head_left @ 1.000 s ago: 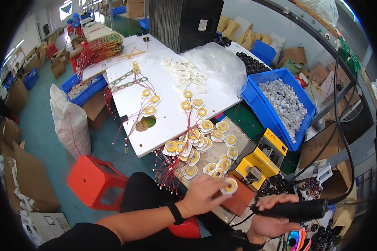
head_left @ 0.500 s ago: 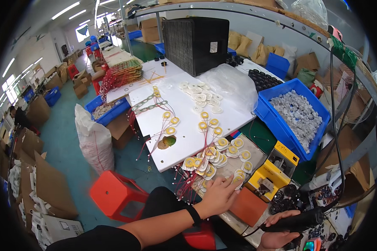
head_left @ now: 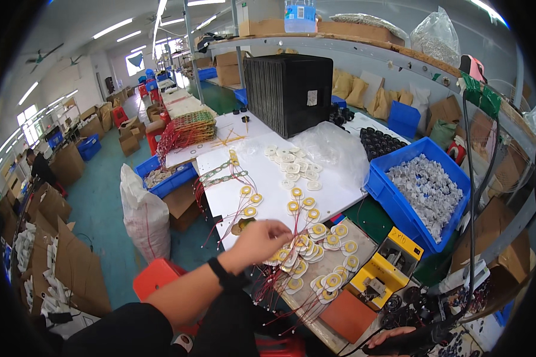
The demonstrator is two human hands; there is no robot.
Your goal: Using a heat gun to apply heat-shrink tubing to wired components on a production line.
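My left hand (head_left: 261, 241) hovers at the near edge of a white board (head_left: 268, 178), fingers curled close together just left of a pile of round white-and-yellow discs with red wires (head_left: 318, 238). Whether a disc or wire sits in those fingers I cannot tell. At the bottom edge my right hand (head_left: 387, 338) is closed around a black handheld tool (head_left: 426, 336) with a cable. More discs lie in a loose row (head_left: 298, 205) farther up the board.
A yellow fixture (head_left: 387, 271) and an orange pad (head_left: 348, 315) sit near the right hand. A blue bin of grey parts (head_left: 426, 184), a clear plastic bag (head_left: 333, 152) and a black crate (head_left: 289, 89) stand behind. Left of the bench: a white sack (head_left: 143, 217) and red stool (head_left: 158, 279).
My left hand has lifted off the near discs and moved left and up along the pile. The view has tilted upward, so the right hand with the tool sits lower in the picture.
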